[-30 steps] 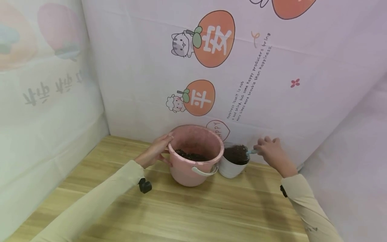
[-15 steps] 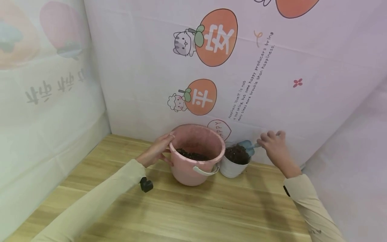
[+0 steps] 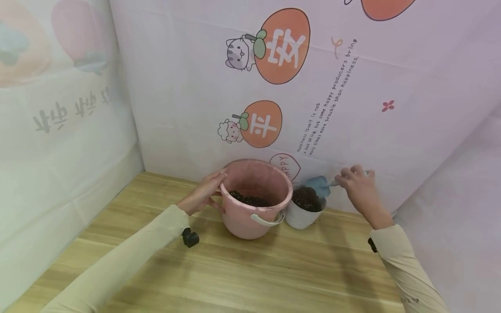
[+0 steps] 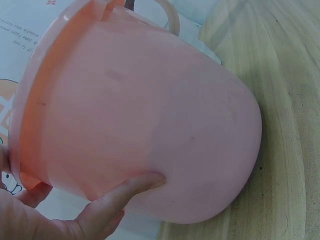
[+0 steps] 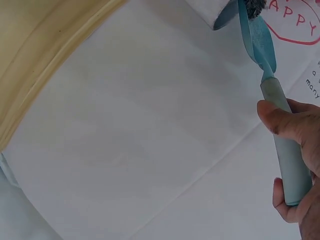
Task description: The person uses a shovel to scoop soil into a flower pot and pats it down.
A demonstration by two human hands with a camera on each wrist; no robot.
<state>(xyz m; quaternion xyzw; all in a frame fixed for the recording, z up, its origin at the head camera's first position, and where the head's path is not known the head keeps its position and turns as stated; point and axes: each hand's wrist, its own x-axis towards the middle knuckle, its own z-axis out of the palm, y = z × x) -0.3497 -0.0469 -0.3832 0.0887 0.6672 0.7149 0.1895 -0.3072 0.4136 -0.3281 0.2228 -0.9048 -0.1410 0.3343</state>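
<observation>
A pink bucket (image 3: 246,224) with dark soil (image 3: 250,199) in its bottom stands upright by the back wall. My left hand (image 3: 203,193) grips its left rim; in the left wrist view the thumb (image 4: 145,182) lies against the bucket's side. To the bucket's right is a white pot (image 3: 300,218) heaped with dark soil (image 3: 307,199). My right hand (image 3: 360,191) holds a blue garden trowel (image 3: 318,186) by its pale handle (image 5: 290,160), fingers curled round it. The trowel's blade is over the pot's right rim, beside the soil heap.
A wooden tabletop (image 3: 235,274) spreads in front of the bucket and pot. White cloth printed with cartoon fruit hangs close behind as a back wall (image 3: 176,108), with more cloth at left and right. The bucket's white handle (image 3: 268,221) hangs down its right front.
The right hand has lifted the trowel up out of the pot's soil, so its blue blade now shows and tilts above the rim. The left hand keeps its grip on the bucket.
</observation>
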